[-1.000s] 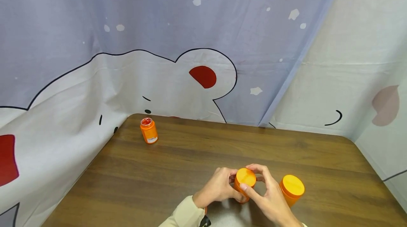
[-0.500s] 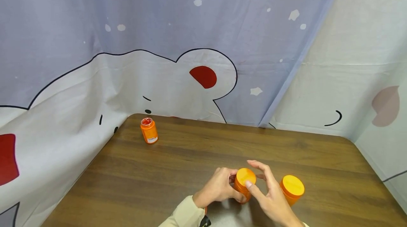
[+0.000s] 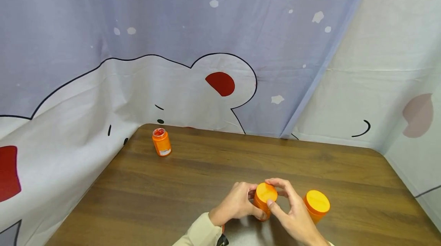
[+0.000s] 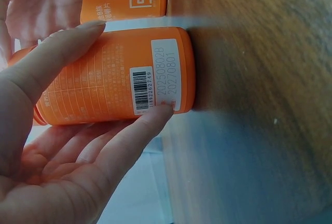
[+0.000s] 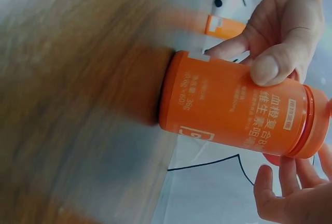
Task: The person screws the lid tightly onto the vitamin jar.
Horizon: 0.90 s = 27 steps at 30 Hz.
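An orange pill bottle (image 3: 265, 209) with a yellow-orange lid (image 3: 267, 192) stands upright on the wooden table. My left hand (image 3: 237, 203) grips its body, thumb on one side and fingers on the other; the left wrist view shows the bottle (image 4: 104, 79) with a barcode and date label. My right hand (image 3: 293, 211) holds the lid's rim between thumb and fingers. In the right wrist view, white Chinese print runs along the bottle (image 5: 223, 99). A second lidded orange bottle (image 3: 317, 204) stands just right of my right hand, partly hidden by it.
An uncapped orange bottle (image 3: 162, 144) with a red inside or rim stands at the table's far left corner. The wooden table (image 3: 193, 177) ends against a printed curtain (image 3: 179, 93) at the back and sides.
My right fingers lifted off the lid's far side half a second ago and now touch its rim again. The thumb sits further right than a second ago. My left hand stays put.
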Available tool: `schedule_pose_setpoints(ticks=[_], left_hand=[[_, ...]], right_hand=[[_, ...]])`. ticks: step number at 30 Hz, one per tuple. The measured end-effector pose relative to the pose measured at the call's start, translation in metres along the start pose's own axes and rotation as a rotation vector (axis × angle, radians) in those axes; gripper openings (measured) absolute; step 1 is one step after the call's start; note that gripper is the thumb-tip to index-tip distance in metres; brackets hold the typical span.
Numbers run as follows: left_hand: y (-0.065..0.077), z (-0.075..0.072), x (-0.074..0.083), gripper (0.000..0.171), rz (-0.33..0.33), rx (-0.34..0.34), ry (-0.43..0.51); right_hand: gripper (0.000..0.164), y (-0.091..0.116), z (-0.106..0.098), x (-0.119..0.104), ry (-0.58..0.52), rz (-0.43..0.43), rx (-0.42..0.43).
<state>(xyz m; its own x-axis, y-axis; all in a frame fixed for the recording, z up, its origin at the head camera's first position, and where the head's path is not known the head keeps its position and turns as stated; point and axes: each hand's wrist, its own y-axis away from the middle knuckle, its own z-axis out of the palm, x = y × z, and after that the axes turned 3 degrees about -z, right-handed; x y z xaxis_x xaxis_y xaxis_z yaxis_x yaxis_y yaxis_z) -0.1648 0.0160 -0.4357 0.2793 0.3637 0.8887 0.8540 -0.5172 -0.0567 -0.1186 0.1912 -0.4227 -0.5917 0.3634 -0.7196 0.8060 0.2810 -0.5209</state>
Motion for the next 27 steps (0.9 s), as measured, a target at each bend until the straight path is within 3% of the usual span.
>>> schedule_pose_setpoints(ticks=[11, 18, 22, 27], left_hand=[[0.0004, -0.0008, 0.0000, 0.039, 0.001, 0.008, 0.003], [0.0001, 0.0006, -0.0016, 0.041, 0.010, -0.003, 0.010], [-0.0006, 0.0001, -0.0011, 0.041, 0.004, -0.009, 0.035], [-0.0008, 0.0005, -0.0002, 0.042, -0.014, -0.007, 0.045]], right_hand=[[0.040, -0.0006, 0.0030, -0.0038, 0.060, 0.104, 0.044], [0.048, 0.0004, 0.0054, -0.0013, 0.125, 0.166, 0.097], [0.051, -0.0006, 0.0050, 0.0010, 0.118, 0.146, 0.119], [0.049, -0.0014, 0.0012, -0.0026, 0.074, 0.044, 0.095]])
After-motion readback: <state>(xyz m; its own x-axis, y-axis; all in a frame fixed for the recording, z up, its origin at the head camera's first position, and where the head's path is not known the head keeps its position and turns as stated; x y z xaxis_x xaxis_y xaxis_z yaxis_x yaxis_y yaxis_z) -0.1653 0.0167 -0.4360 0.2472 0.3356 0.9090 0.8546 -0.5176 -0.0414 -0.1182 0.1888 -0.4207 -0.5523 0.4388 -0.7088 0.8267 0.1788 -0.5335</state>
